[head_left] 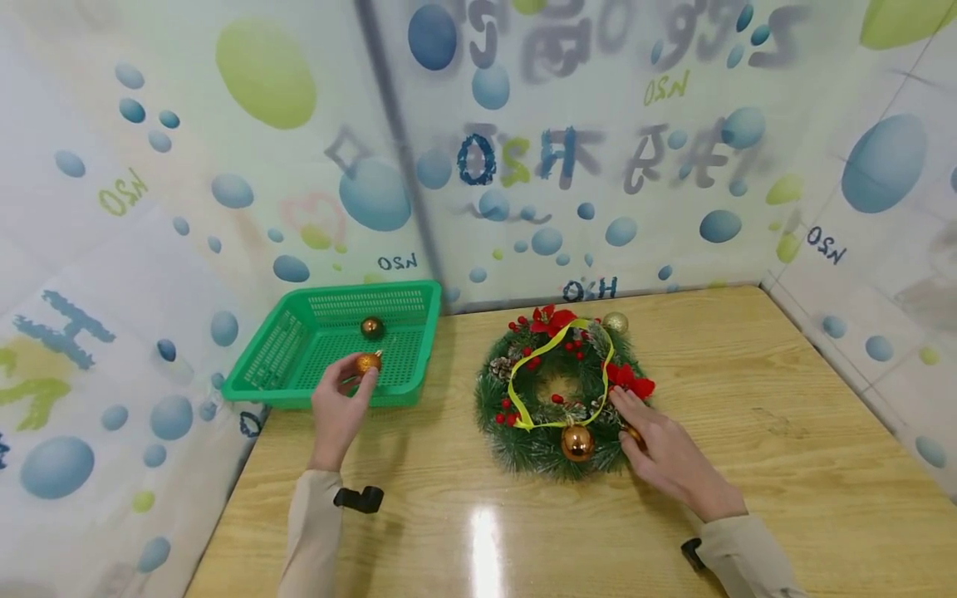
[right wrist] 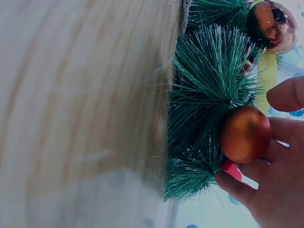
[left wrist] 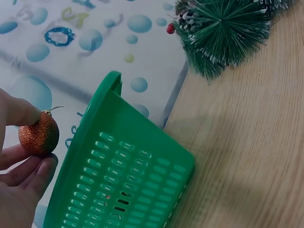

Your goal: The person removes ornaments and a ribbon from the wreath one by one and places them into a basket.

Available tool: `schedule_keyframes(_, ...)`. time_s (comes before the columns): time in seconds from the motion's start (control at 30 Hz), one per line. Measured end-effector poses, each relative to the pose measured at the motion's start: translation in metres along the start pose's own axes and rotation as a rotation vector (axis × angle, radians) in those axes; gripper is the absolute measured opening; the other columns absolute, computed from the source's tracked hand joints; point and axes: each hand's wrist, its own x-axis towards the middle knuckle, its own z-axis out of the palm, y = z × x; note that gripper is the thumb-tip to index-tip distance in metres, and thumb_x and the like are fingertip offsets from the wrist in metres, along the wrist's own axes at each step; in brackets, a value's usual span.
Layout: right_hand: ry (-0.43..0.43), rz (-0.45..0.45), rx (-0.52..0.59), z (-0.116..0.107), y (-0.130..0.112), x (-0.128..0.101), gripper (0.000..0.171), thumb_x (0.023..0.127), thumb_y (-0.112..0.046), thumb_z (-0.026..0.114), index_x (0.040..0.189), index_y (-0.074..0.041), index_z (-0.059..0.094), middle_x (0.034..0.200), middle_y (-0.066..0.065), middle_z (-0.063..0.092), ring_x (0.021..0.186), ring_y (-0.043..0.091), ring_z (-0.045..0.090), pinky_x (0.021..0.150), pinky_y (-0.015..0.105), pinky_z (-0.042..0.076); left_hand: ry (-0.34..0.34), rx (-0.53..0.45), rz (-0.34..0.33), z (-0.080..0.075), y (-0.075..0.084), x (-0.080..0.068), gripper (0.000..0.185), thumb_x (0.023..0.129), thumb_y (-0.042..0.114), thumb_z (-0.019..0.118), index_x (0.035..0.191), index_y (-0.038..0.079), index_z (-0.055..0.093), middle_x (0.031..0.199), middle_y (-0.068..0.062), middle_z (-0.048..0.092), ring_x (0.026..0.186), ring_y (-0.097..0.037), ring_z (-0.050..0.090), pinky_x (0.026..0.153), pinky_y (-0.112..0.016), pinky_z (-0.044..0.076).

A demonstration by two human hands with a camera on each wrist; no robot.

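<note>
Over the green basket (head_left: 299, 345) at the desk's (head_left: 748, 498) back-left corner, the left hand (head_left: 338, 407) is pinching a glittery orange bauble (head_left: 367, 362); the right hand (head_left: 661, 448) is cupping a matte copper bauble (right wrist: 244, 134) at the wreath's (head_left: 523, 448) near-right edge.

green slotted basket (head_left: 419, 303), glittery orange bauble (left wrist: 39, 135), yellow ribbon (head_left: 557, 336).

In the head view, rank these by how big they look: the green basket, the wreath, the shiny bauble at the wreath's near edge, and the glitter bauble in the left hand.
1. Green basket and wreath: similar, not ranked.
2. Shiny bauble.
3. Glitter bauble, pinched by the left hand.
</note>
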Motion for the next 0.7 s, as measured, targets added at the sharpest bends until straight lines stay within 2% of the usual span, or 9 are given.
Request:
schedule_keyframes(0.27,-0.001,0.001,0.007,-0.001,0.000,0.000,0.057,0.091,-0.002,0.061,0.145,0.009,0.048,0.147,0.027,0.052,0.132,0.045,0.054,0.105,0.061,0.048,-0.016,0.047,-0.024,-0.008,-0.008,0.016,0.040,0.098,0.019,0.068,0.133,0.000,0.060,0.125,-0.020,0.064,0.111,-0.026,0.063,0.085,-0.001,0.048)
schedule_keyframes(0.7,-0.016,0.009,0.005,-0.002,-0.001,0.000,0.056,0.092,-0.003,0.061,0.146,0.008,0.048,0.148,0.026,0.051,0.133,0.045,0.053,0.104,0.061,0.049,-0.076,0.120,-0.106,-0.023,-0.013,0.038,0.046,0.101,0.027,0.064,0.139,0.003,0.057,0.131,-0.021,0.063,0.120,-0.032,0.062,0.085,0.000,0.046)
